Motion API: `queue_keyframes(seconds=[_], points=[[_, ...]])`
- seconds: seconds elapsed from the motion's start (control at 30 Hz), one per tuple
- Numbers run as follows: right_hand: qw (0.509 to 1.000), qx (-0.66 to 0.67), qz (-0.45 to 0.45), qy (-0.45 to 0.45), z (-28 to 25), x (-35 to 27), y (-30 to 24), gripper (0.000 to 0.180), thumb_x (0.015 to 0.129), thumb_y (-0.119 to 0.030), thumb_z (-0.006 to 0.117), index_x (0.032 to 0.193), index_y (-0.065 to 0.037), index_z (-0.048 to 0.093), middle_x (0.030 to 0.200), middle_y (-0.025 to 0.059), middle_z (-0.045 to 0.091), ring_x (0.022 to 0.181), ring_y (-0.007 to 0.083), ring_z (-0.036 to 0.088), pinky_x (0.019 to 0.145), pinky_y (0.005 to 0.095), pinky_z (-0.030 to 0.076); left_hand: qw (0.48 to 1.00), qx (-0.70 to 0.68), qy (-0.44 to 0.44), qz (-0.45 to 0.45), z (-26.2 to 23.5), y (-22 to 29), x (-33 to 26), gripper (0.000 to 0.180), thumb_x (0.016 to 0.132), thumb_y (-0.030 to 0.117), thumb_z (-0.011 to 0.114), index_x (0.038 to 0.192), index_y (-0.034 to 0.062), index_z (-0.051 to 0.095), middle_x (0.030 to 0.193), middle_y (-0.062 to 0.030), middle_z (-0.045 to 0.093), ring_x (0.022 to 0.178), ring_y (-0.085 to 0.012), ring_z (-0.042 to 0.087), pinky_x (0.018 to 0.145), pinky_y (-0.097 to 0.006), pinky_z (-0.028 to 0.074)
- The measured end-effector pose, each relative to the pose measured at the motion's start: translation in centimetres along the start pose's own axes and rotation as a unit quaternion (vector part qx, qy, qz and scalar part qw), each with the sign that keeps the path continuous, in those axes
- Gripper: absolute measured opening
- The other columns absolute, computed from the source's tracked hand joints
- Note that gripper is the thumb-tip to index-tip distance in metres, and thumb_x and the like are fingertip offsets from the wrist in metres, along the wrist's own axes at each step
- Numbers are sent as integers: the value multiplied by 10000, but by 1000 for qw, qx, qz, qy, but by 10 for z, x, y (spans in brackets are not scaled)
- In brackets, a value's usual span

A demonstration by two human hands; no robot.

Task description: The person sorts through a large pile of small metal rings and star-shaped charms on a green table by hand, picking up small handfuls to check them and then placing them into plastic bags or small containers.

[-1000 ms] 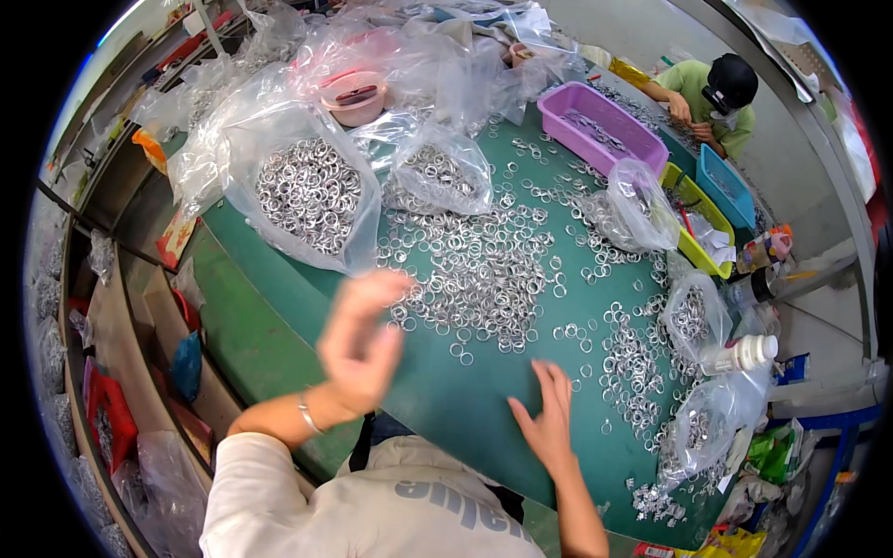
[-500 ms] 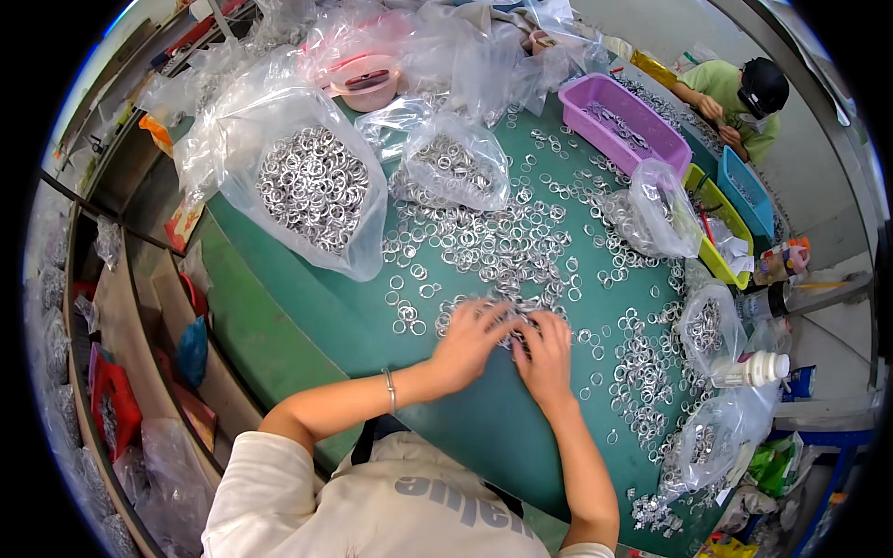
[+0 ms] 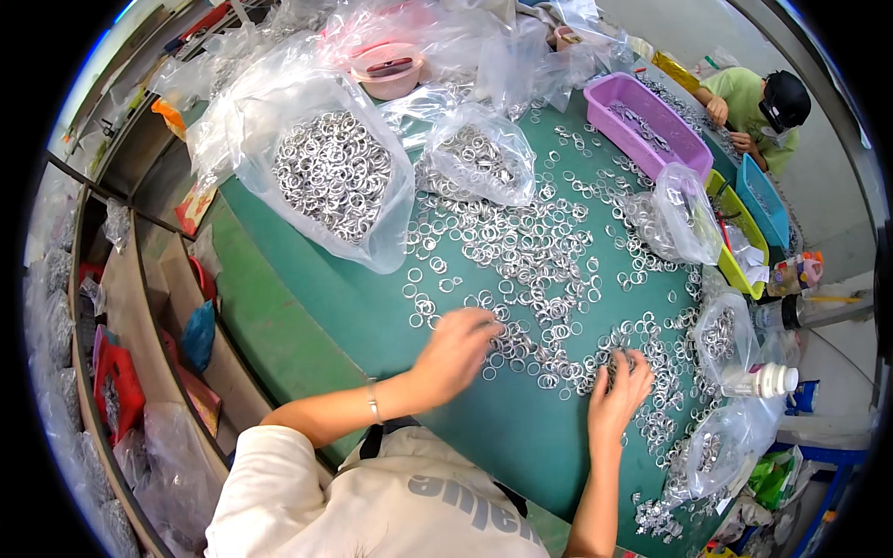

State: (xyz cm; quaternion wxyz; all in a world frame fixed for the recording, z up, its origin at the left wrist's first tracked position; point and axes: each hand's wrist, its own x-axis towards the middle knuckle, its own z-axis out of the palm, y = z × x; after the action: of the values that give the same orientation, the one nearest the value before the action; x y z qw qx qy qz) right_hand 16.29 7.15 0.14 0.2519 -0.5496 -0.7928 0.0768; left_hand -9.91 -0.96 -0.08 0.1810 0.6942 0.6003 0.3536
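Loose silver metal rings [image 3: 521, 251] lie scattered across the green table [image 3: 316, 307]. My left hand [image 3: 456, 353] rests palm down on the near edge of the ring pile, fingers curled over a few rings. My right hand [image 3: 621, 391] lies flat on another patch of rings [image 3: 651, 363] to the right, fingers spread. A large clear bag [image 3: 326, 177] full of rings sits at the far left, and a smaller bag of rings [image 3: 484, 158] lies beside it.
A purple tray [image 3: 656, 126] with rings stands far right; another person [image 3: 763, 107] sits behind it. Yellow [image 3: 739, 237] and blue [image 3: 767, 200] trays, small ring bags [image 3: 684, 219] and a white bottle [image 3: 758, 379] line the right edge. A pink bowl [image 3: 386, 70] sits at the back. Shelves run along the left.
My left hand came down from the air onto the rings. Both hands met at the pile, then my right hand slid right while the left stayed near the middle.
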Motion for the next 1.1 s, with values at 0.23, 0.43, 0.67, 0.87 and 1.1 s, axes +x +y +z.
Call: queue_keyframes(seconds=[0.23,0.43,0.67,0.87,1.1], points=[[955,69,-225,-182,29,-9,-87,415,824,-256,701,1208,-138,600,1412,117,430,1329,370,358,1059,586,266,978,157,-14,-136,0,-11,-37,586,857,97,635,1380,-17,398,1481,-303,226,1363,-536,205,1108,-593,234],[966,-4,-195,-167,41,-16,-46,345,831,-197,680,1159,-108,617,1407,108,450,1323,331,383,1084,569,232,992,41,-107,-47,43,15,-13,632,819,-25,597,1408,6,369,1514,-263,204,1411,-459,191,1141,-499,252],[996,-30,-76,-39,19,-1,-17,271,807,-93,672,1076,-93,644,1259,123,511,1267,358,400,1050,528,255,995,-52,-74,39,39,13,10,536,781,-37,604,1302,30,500,1377,-205,437,1309,-387,381,1054,-464,364],[983,123,-137,-30,55,41,-75,173,776,-79,702,948,-67,687,1010,67,592,1017,261,534,944,436,339,988,119,46,-82,7,-25,24,354,779,31,671,1125,53,598,1112,-113,522,995,-300,495,826,-377,389],[977,12,-209,-35,76,56,-77,116,789,-102,680,886,-49,646,1055,76,572,1028,268,510,930,468,338,994,75,65,-50,-5,-32,28,325,784,-23,642,1099,43,598,1104,-110,524,985,-304,501,833,-392,412]])
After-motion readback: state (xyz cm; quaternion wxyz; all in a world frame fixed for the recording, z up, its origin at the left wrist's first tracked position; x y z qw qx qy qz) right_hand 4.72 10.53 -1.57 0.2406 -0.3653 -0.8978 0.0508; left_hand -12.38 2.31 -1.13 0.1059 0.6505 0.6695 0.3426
